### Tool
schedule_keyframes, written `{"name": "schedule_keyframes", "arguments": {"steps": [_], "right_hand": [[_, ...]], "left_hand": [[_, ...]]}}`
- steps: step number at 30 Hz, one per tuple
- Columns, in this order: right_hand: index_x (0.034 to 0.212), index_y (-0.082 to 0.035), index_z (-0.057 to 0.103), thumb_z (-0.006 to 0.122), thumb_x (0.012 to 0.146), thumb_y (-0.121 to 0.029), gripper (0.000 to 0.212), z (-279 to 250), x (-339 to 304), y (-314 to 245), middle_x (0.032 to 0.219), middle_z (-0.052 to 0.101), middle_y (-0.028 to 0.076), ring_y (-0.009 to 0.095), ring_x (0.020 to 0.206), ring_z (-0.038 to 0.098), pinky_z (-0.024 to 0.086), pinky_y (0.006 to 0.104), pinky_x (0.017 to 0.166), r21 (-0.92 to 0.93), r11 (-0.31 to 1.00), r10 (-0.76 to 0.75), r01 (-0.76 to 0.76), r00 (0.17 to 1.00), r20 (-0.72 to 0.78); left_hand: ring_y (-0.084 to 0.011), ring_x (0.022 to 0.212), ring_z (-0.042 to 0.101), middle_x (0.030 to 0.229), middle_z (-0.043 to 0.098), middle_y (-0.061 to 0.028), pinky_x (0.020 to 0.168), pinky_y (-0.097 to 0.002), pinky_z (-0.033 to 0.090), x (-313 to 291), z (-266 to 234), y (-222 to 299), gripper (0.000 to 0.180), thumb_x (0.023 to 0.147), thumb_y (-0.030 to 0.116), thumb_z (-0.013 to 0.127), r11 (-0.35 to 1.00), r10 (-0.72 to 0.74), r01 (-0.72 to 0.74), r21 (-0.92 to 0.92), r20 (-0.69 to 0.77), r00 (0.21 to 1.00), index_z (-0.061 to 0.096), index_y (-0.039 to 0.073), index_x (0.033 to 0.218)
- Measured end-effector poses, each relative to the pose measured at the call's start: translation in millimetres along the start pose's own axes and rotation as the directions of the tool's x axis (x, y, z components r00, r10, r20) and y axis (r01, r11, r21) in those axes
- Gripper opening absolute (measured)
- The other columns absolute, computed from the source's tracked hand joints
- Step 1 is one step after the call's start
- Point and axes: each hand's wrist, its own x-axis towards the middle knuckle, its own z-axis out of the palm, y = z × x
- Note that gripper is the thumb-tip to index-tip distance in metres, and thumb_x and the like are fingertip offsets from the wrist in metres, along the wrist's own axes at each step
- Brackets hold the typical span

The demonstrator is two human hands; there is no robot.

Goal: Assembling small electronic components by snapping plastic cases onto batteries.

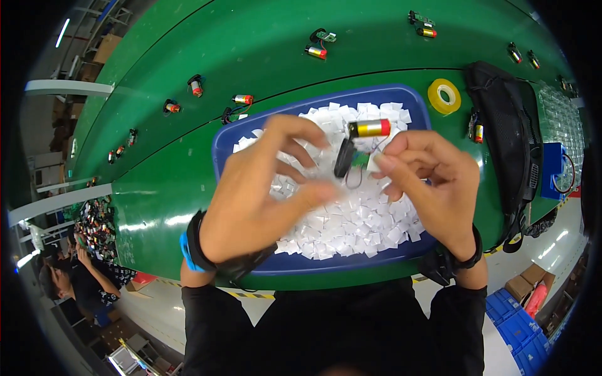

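Over a blue tray (411,103) filled with small white squares (376,241), my right hand (439,182) is closed in a pinch. Its fingertips grip the edge of a small green circuit board (360,159), where a white piece (374,164) also shows. Wired to the board are a black round part (343,158) and a cylindrical battery (370,128) in gold, black and red. My left hand (257,188) hovers just left of this assembly, fingers curved and apart, slightly blurred. Between its thumb and fingers I see nothing held.
Similar battery-and-board assemblies (316,50) lie spread along the green table (163,163). Right of the tray are a yellow tape roll (444,96) and a black bag (501,138). A pile of parts (95,229) sits at far left, near another person (88,282).
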Motion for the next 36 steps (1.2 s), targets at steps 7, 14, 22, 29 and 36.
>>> {"name": "schedule_keyframes", "arguments": {"steps": [7, 14, 22, 29, 36], "right_hand": [[0.102, 0.005, 0.060, 0.066, 0.089, 0.005, 0.014, -1.7, 4.2, 11.1, 0.094, 0.068, 0.010, 0.014, 0.076, 0.067, 0.057, 0.0254, 0.060, -0.311, 0.905, -0.242, 0.291, 0.952, 0.187], [0.099, 0.004, 0.060, 0.066, 0.086, 0.006, 0.014, -3.5, 6.2, 9.7, 0.100, 0.066, 0.012, 0.018, 0.085, 0.067, 0.056, 0.0264, 0.063, -0.358, 0.877, -0.223, 0.320, 0.932, 0.286], [0.110, 0.001, 0.067, 0.069, 0.084, 0.005, 0.026, -20.8, 18.1, 5.0, 0.106, 0.067, 0.013, 0.019, 0.093, 0.065, 0.054, 0.0278, 0.074, -0.520, 0.717, -0.372, 0.465, 0.885, 0.279], [0.109, 0.000, 0.071, 0.075, 0.080, 0.000, 0.030, -10.1, 9.7, -1.4, 0.101, 0.070, 0.012, 0.019, 0.092, 0.065, 0.053, 0.0282, 0.074, -0.296, 0.916, -0.244, 0.272, 0.961, 0.127], [0.097, -0.001, 0.072, 0.082, 0.070, 0.002, 0.030, -6.3, 9.4, 5.9, 0.093, 0.070, 0.010, 0.020, 0.088, 0.064, 0.051, 0.0301, 0.075, -0.316, 0.861, -0.368, 0.399, 0.917, 0.154]], "left_hand": [[-0.0146, 0.088, 0.065, 0.105, 0.066, -0.0119, 0.070, -0.0288, 0.057, 9.1, 1.7, -17.8, 0.034, 0.091, 0.012, 0.071, 0.887, -0.175, 0.243, -0.394, 0.200, 0.964, 0.057, -0.003, 0.119], [-0.0160, 0.088, 0.065, 0.105, 0.064, -0.0131, 0.073, -0.0308, 0.060, 12.4, -2.0, -20.2, 0.035, 0.092, 0.006, 0.067, 0.910, -0.190, 0.247, -0.333, 0.195, 0.962, 0.054, -0.005, 0.122], [-0.0123, 0.081, 0.064, 0.096, 0.065, -0.0084, 0.067, -0.0253, 0.056, 11.4, -2.0, -21.1, 0.038, 0.089, 0.008, 0.072, 0.933, -0.120, 0.136, -0.333, 0.068, 0.990, 0.056, -0.001, 0.122], [-0.0106, 0.074, 0.060, 0.090, 0.064, -0.0057, 0.061, -0.0241, 0.050, 7.6, 2.9, -10.1, 0.038, 0.087, 0.009, 0.074, 0.999, -0.032, 0.027, 0.035, 0.155, 0.987, 0.059, 0.006, 0.122], [-0.0087, 0.082, 0.055, 0.087, 0.055, -0.0016, 0.059, -0.0206, 0.046, 0.6, 18.6, -11.5, 0.023, 0.089, 0.003, 0.060, 0.998, -0.017, 0.015, 0.055, 0.038, 0.999, 0.059, 0.003, 0.112]]}}
